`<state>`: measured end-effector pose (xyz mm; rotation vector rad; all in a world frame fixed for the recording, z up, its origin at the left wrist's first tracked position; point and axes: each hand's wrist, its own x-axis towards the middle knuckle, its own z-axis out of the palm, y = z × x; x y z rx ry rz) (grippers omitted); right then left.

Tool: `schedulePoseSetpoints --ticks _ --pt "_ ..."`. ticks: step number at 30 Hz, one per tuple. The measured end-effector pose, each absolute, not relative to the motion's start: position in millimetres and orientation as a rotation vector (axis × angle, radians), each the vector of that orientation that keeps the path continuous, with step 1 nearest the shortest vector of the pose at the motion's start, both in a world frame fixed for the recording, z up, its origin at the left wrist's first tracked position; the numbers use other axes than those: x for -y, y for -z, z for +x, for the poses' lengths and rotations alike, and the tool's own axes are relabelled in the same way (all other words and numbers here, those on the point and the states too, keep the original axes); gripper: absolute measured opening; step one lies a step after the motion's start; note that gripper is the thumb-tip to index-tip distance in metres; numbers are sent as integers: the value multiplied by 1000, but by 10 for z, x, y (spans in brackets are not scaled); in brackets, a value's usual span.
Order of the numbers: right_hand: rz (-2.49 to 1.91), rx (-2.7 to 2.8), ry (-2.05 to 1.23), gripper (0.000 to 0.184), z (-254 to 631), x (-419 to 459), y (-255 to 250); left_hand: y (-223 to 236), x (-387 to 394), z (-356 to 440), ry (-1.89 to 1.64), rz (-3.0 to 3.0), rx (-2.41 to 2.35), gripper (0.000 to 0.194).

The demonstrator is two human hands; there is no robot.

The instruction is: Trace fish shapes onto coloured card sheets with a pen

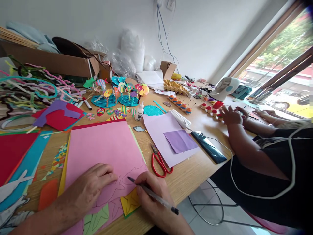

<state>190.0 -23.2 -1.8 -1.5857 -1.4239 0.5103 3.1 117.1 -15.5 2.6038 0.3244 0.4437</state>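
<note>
My right hand (153, 194) grips a clear-barrelled black pen (160, 198), its dark tip over a sheet of pink paper (100, 143). Fish-like outlines in thin dark line show on the pink sheet between my hands. My left hand (91, 182) lies on the same sheet, fingers loosely bent and resting on it, holding nothing. Below the outlines are a yellow piece (130, 200) and a light green piece (96, 219), both with drawn lines. Red-handled scissors (160, 164) lie to the right, their blades pointing away from me.
Lilac paper (156, 130), a black phone (209, 147) and a white glue bottle (139, 112) lie beyond the scissors. Paper-fish decorations (105, 100) stand at the back, pipe cleaners (29, 88) at left. At right, another person's hand (232, 116) works near red-topped pieces.
</note>
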Motion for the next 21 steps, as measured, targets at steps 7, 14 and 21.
schedulePoseSetpoints --ticks 7,14,21 --pt "-1631 1290 -606 19 1882 189 -4 224 -1135 72 -503 2554 -377 44" --pt "-1597 1307 -584 16 1879 162 67 197 -1119 100 -559 2599 -347 38" --pt "-1566 1405 -509 16 1883 153 39 123 -1115 125 -524 2652 -338 38"
